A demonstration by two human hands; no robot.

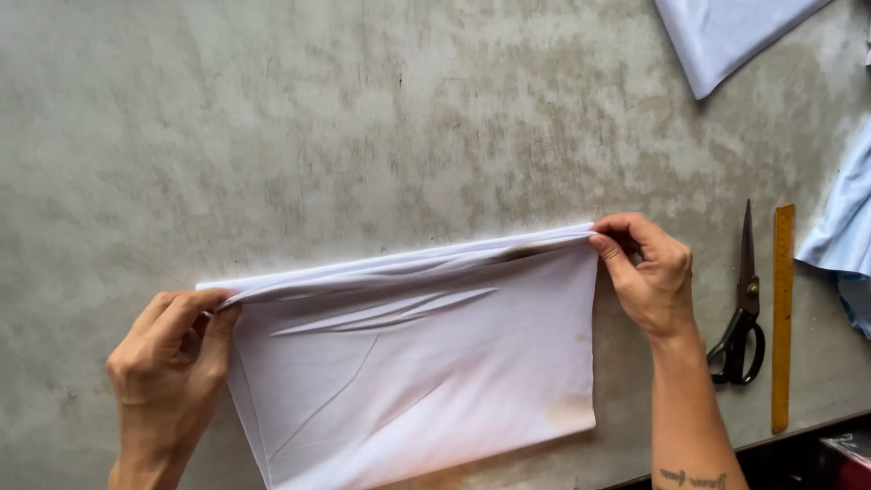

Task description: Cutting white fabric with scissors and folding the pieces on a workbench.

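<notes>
1. Head view: the left hand [172, 349] pinches the far left corner of a folded white cloth [417, 363] on a mottled grey table [318, 136].
2. The cloth lies near the table's front edge; it looks light, soft and limp, best gripped at its corners.
3. The right hand [649, 272] pinches the far right corner.
4. Black scissors [742, 299] and a yellow ruler [782, 318] lie by the right edge.

cloth [408, 363] on table [272, 118] | scissors [742, 308] right of it | ruler [782, 318] right of scissors
</notes>
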